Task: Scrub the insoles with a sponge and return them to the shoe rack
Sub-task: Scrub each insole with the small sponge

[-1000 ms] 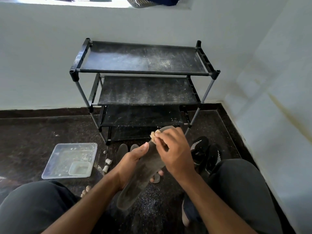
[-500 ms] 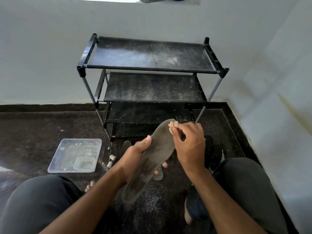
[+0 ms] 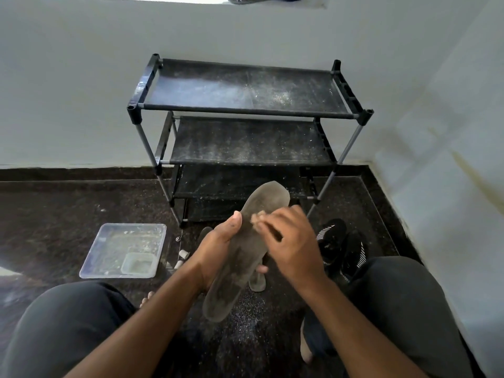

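A grey insole (image 3: 245,252) tilts up in front of me, toe end pointing toward the rack. My left hand (image 3: 218,249) grips it from below, thumb on its left edge. My right hand (image 3: 289,241) pinches a small tan sponge (image 3: 257,215) against the insole's upper half. The black shoe rack (image 3: 245,113) stands against the wall with dusty, bare shelves. Another insole (image 3: 257,279) lies on the floor, mostly hidden under the held one.
A clear plastic tray (image 3: 125,249) with a small tub inside sits on the dark floor to the left. Black shoes (image 3: 338,246) lie to the right, by my right knee. White walls close the back and right side. Small white bits lie near the tray.
My right hand has slid the sponge down from the insole's toe tip toward its middle. The insole has tipped up slightly and the view has shifted.
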A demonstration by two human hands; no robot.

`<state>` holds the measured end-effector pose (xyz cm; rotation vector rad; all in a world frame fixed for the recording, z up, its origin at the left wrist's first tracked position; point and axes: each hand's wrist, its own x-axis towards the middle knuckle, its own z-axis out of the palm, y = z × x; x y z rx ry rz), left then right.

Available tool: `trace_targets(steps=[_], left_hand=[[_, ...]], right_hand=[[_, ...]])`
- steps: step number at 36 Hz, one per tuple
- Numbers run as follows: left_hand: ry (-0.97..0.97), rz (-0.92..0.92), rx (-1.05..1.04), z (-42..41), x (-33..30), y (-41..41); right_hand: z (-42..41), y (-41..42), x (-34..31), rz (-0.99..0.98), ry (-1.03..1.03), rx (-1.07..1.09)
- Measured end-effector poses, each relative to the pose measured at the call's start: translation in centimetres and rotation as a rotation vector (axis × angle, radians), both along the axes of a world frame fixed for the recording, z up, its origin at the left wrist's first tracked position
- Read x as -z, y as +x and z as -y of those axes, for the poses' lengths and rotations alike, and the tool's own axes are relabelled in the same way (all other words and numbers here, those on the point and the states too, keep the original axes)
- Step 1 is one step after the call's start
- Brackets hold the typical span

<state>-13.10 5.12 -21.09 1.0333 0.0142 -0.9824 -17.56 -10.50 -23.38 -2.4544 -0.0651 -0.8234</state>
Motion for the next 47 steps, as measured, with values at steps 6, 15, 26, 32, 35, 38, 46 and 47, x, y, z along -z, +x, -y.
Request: trace_targets(steps=[6,15,26,32,35,38,46,47], left_hand=[[-0.006,0.032,0.005,-0.2,0.5,0.3],[0.024,0.068,-0.028,-0.4,1.1,0.9],[0.138,0.087,-0.113,-0.6,2.5,1.6],[0.086,0.021,-0.137,-0.6,2.3,1.8],[0.028,-0.022,-0.135,-0.5,2.1,1.8],[0.037,-0.018,-0.141,-0.4,2.2,1.8],[0.121,0.038,-0.166,-0.4,2.7,2.0],[0.111,0.029,-0.17,-0.4,2.8,2.0]], right_hand=[[0.8,0.0,-0.3,0.004,0.077,0.148],[1.0,0.1,-0.3,-0.047,0.092,0.083],[-0.3,-0.1,0.6,-0.063,-0.007,-0.057],[-0.9,-0.7,0.3,-0.016,0.001,0.0],[-2.5,-1.3,0.8,-0.08,-0.042,-0.221],[-1.4,-0.7,0.6,-0.071,-0.037,-0.154],[-1.7,-0.9,0.8,-0.035,0.022,-0.063],[-2.3,-1.1,1.0,-0.055,0.011,-0.142]])
